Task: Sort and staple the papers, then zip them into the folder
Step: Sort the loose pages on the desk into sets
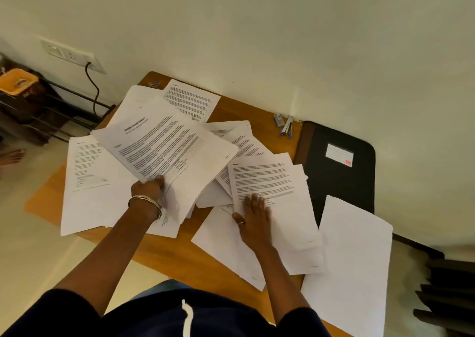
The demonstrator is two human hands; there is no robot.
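Printed white sheets lie scattered over a wooden table [259, 128]. My left hand [147, 188] grips the near edge of a lifted stack of papers [167, 146], its top sheet showing a title and text. My right hand [253, 218] rests flat with spread fingers on a printed sheet [267, 182] at centre right. A black zip folder [339, 167] with a white label lies at the table's far right against the wall. A small stapler [288, 127] sits by the wall, left of the folder. A blank sheet [354, 259] overhangs the near right edge.
A small staple box [278, 119] lies beside the stapler. A wall socket [69, 53] with a black cable hangs at the left above a dark metal rack [51, 110] holding a yellow-lidded container [18, 80]. Dark steps show at the lower right.
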